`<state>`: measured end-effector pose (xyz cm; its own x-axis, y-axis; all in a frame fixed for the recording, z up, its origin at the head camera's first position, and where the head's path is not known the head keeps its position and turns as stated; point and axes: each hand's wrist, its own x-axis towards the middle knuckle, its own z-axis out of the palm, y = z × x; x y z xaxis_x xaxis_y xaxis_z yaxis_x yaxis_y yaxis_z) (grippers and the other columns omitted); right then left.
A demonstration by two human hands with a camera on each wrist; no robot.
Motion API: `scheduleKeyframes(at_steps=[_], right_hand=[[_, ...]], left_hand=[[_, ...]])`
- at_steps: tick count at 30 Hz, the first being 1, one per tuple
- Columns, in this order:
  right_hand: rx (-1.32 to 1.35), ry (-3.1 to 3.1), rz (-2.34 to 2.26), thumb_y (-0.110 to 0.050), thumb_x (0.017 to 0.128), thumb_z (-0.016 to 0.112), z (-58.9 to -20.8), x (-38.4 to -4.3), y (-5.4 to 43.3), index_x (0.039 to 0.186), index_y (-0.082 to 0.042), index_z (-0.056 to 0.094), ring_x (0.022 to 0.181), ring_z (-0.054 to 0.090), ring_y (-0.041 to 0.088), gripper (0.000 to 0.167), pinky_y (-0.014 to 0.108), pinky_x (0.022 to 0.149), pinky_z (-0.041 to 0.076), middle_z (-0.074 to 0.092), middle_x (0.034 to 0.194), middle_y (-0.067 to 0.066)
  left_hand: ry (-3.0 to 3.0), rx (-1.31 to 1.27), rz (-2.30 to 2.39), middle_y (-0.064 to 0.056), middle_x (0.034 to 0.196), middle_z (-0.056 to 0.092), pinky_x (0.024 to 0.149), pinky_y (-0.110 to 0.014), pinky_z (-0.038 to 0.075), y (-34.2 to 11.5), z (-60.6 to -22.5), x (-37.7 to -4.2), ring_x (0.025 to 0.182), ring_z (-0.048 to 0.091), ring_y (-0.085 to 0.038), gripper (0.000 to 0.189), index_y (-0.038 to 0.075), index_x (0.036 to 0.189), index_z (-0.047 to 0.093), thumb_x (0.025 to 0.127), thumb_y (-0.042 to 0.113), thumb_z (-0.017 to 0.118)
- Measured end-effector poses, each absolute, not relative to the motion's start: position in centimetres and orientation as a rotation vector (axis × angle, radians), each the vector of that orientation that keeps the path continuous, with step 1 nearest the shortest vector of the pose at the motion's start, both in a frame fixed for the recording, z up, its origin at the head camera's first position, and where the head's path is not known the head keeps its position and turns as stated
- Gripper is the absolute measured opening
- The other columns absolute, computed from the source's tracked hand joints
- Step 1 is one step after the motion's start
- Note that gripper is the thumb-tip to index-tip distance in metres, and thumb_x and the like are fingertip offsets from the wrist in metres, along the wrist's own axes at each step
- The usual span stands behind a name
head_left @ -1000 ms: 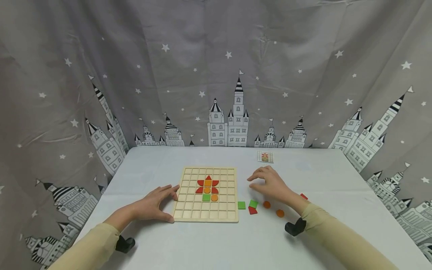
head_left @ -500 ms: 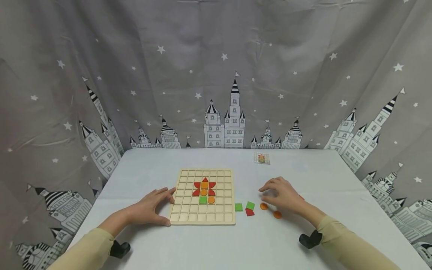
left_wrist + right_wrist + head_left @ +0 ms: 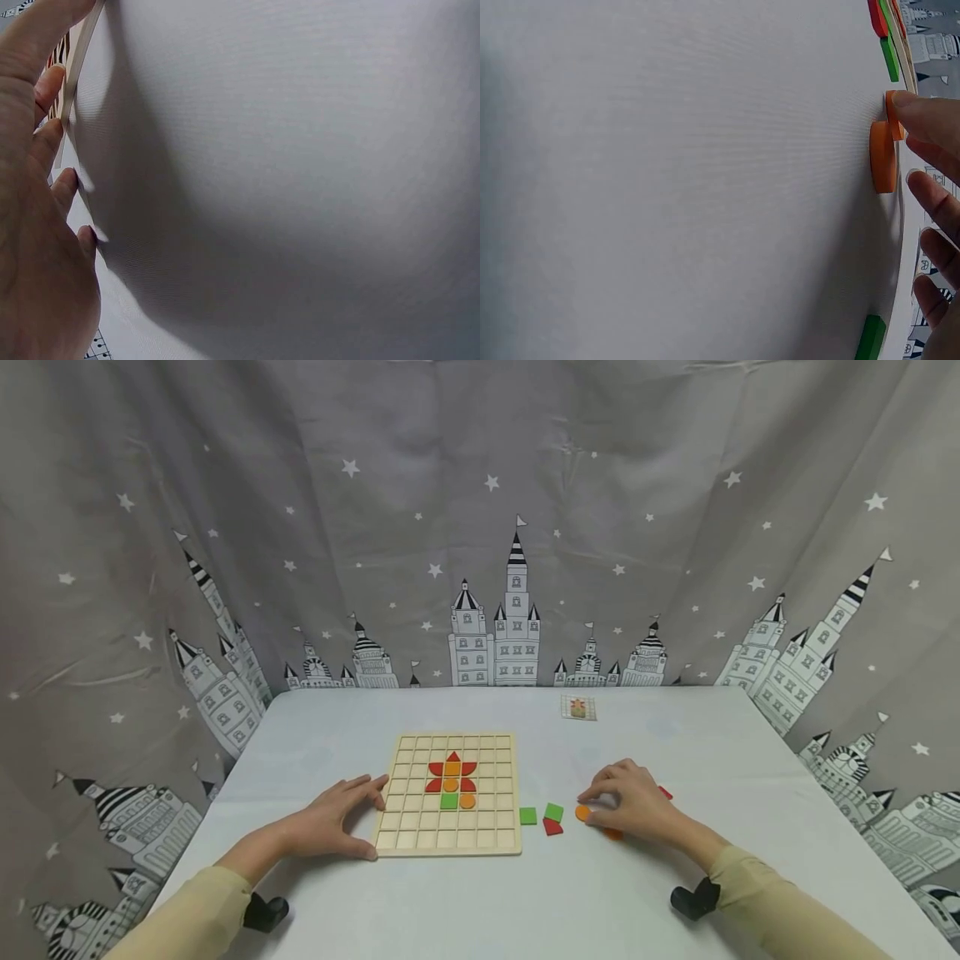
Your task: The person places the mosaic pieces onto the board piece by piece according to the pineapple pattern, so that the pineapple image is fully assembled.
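A wooden grid board lies flat on the white table, with red, orange and green pieces set in its middle cells. My left hand rests against the board's left edge, fingers extended and thumb at the near corner. Right of the board, my right hand pinches an orange disc between thumb and forefinger; in the right wrist view the thumb presses on the disc's edge. A second orange disc lies partly under that hand.
Two green squares, one by the board, and a red piece lie between board and right hand. Another red piece shows behind the right wrist. A small pattern card lies at the back; a grey castle-print curtain hangs behind.
My right hand has moved right and down from above the table onto the orange disc, its thumb and forefinger closing on it. The left hand stays at the board; the view shifts slightly.
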<state>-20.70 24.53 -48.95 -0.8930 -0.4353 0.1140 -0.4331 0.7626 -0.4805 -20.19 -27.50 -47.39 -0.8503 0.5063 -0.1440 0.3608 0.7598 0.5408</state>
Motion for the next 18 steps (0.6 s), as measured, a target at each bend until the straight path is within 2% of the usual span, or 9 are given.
scheduleKeyframes(at_steps=[7, 18], right_hand=[[-0.703, 2.902, -0.857, -0.037, 0.082, 0.086, -49.4, -21.2, 24.5, 0.098, -0.039, 0.079, 0.111, 0.047, 0.019, 0.018, 0.045, 0.091, 0.040, 0.060, 0.105, -0.015], [-0.696, 2.829, -0.891, -0.032, 0.084, 0.084, -49.4, -21.9, 24.6, 0.100, -0.037, 0.079, 0.113, 0.046, 0.022, 0.018, 0.047, 0.094, 0.040, 0.060, 0.107, -0.012]], left_hand=[[2.676, 0.713, 0.755, -0.010, 0.165, 0.033, 0.115, -0.075, 0.013, -27.7, -47.4, -20.2, 0.150, 0.020, -0.049, 0.059, 0.030, 0.112, 0.055, 0.072, 0.061, 0.086], [2.675, 0.698, 0.758, -0.010, 0.165, 0.033, 0.116, -0.074, 0.011, -27.6, -47.4, -20.1, 0.150, 0.020, -0.049, 0.059, 0.031, 0.112, 0.055, 0.071, 0.060, 0.086]])
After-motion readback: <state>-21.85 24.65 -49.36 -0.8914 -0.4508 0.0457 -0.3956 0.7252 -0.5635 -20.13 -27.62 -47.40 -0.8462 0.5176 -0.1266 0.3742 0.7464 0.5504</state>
